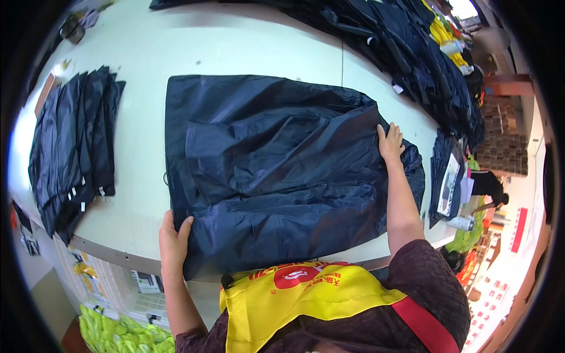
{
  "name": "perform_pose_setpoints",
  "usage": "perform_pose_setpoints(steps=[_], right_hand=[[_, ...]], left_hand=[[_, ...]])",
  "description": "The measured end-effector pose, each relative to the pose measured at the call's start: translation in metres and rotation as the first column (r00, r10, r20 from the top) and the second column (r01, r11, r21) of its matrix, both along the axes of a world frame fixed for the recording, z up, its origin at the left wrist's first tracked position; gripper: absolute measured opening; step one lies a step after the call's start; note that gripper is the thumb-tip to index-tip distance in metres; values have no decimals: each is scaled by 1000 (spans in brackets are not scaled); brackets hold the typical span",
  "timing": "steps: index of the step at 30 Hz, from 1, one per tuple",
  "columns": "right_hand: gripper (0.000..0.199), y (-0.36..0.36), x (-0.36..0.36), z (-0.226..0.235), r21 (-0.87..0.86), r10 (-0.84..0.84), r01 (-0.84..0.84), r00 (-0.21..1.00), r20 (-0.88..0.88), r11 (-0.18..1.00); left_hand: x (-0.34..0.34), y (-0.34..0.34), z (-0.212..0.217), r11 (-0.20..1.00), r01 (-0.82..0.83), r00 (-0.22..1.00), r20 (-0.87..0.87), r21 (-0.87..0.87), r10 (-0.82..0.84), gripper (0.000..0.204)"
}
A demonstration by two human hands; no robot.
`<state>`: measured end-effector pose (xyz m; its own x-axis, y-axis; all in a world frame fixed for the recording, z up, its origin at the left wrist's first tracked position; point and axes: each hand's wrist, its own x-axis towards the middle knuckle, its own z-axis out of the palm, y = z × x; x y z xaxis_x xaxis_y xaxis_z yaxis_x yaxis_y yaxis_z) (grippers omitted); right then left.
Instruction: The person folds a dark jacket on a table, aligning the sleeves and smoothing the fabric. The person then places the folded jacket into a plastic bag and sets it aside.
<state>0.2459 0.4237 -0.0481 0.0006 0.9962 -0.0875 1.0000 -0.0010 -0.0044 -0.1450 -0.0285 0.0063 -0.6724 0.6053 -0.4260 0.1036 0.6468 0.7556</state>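
Navy garment [276, 170] flat under both hands' fingers [393, 136], opposite edges.

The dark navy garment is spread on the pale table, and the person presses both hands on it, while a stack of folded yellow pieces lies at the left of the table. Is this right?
Not quite. In the head view the folded pieces stacked at the left of the table are dark navy, not yellow. The rest holds: the navy garment is spread on the pale table, with the left hand on its near corner and the right hand on its far right edge.
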Motion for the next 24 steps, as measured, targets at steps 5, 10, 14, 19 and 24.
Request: perform_pose_setpoints(steps=[5,10,14,19,24], right_hand=[[73,-2,1,20,-66,29,-28,999,24,997],[49,21,4,-1,367,507,-419,842,-184,830],[37,26,-19,7,328,520,-445,833,-191,833],[38,36,-9,-5,434,427,-359,902,-69,827],[31,36,-7,4,355,429,-331,869,-247,874]], left_hand=[[-54,14,2,950,187,980,-17,-250,-198,36],[-123,165,1,995,44,892,-445,-92,-80,66],[-140,248,-33,993,40,873,-488,109,19,62],[-126,271,-46,991,-22,636,-767,-130,-86,49],[-135,264,-44,947,-129,723,-626,293,292,39]])
